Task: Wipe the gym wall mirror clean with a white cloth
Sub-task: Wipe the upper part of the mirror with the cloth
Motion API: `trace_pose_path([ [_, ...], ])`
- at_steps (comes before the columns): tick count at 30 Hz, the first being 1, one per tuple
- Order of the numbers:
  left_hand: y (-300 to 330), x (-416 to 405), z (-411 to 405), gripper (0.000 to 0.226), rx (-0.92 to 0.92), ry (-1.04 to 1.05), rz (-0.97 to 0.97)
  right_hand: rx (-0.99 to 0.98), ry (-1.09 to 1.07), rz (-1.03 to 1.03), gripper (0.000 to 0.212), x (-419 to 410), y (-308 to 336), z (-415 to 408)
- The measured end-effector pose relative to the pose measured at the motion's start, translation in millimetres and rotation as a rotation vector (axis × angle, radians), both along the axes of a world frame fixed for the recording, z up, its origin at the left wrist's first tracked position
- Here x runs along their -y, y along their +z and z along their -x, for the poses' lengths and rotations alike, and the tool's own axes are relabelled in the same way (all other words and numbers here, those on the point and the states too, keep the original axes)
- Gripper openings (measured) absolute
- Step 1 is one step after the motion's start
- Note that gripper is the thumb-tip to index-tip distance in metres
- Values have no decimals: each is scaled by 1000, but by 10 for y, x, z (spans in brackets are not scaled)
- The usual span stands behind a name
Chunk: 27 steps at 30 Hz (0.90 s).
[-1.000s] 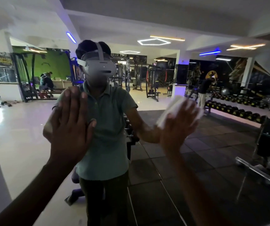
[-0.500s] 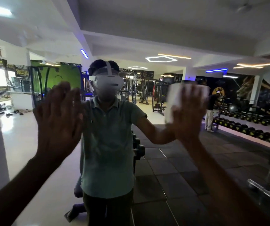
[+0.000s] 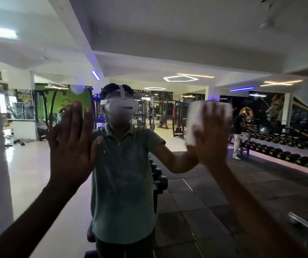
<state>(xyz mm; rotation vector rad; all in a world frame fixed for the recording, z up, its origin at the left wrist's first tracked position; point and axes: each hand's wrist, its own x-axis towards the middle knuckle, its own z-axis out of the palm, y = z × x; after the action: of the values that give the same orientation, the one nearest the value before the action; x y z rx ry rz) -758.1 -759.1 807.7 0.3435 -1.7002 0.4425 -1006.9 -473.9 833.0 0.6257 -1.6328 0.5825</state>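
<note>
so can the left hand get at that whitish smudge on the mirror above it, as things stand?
Probably yes. The left hand lies flat and open against the mirror, holding nothing, and the smudge sits just above its fingertips with bare glass between. But the white cloth is under the right hand.

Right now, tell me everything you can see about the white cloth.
The white cloth looks like soft fabric, folded or bunched into a rough rectangle, blurred at its edges. The right hand presses it flat against the mirror with straight fingers, at about head height. Its left side and top edge show past the fingers; the rest is hidden.
</note>
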Motion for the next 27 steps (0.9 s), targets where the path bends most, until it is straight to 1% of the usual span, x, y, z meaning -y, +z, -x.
trace_pose_path([
  [2,-5,-18,33,70,-22,15,-10,212,-76,358,68,65,-24,-27],
  [3,-13,-31,53,71,-35,18,-13,262,-117,443,70,273,-95,-188],
  [4,-20,-37,66,70,-42,14,-9,260,-114,414,72,531,-221,-417],
  [5,-19,-40,65,70,-44,10,-1,215,-62,259,75,803,-394,-684],
  [6,-8,-35,57,70,-42,3,9,133,25,15,76,1031,-593,-930],
  [7,6,-32,41,70,-37,-1,17,44,104,-213,76,1154,-753,-1120],
  [8,13,-33,19,70,-26,-7,21,-44,154,-381,74,1156,-809,-1165],
  [9,15,-30,-13,69,-8,-17,25,-120,194,-476,71,1058,-755,-1083],
  [10,17,-22,-55,69,13,-34,32,-175,210,-504,69,913,-640,-943],
  [11,30,3,-105,67,30,-54,45,-195,198,-481,67,769,-499,-782],
  [12,52,39,-162,66,49,-80,62,-179,161,-408,67,637,-342,-636],
  [14,117,122,-286,61,97,-135,111,-59,48,-121,68,468,-29,-413],
  [16,260,194,-433,52,97,-189,168,105,-43,218,70,599,259,-499],
  [17,380,220,-510,47,72,-208,184,159,-63,323,72,791,395,-634],
  [18,509,235,-567,44,50,-210,183,170,-56,351,75,987,494,-826],
  [19,682,251,-640,43,18,-192,180,121,-16,285,76,1199,562,-1053],
  [21,1072,351,-754,47,-73,-107,189,-74,69,-32,77,1584,555,-1408],
  [22,1261,427,-791,53,-102,-37,180,-160,105,-193,76,1698,551,-1522],
  [24,1538,579,-828,65,-84,117,114,-314,149,-404,71,1712,669,-1513],
  [25,1613,654,-826,68,-77,139,86,-370,143,-462,68,1624,791,-1441],
  [26,1645,723,-816,70,-86,121,66,-394,110,-479,66,1501,948,-1323],
  [27,1654,785,-796,70,-96,91,60,-371,68,-450,66,1340,1118,-1178],
])
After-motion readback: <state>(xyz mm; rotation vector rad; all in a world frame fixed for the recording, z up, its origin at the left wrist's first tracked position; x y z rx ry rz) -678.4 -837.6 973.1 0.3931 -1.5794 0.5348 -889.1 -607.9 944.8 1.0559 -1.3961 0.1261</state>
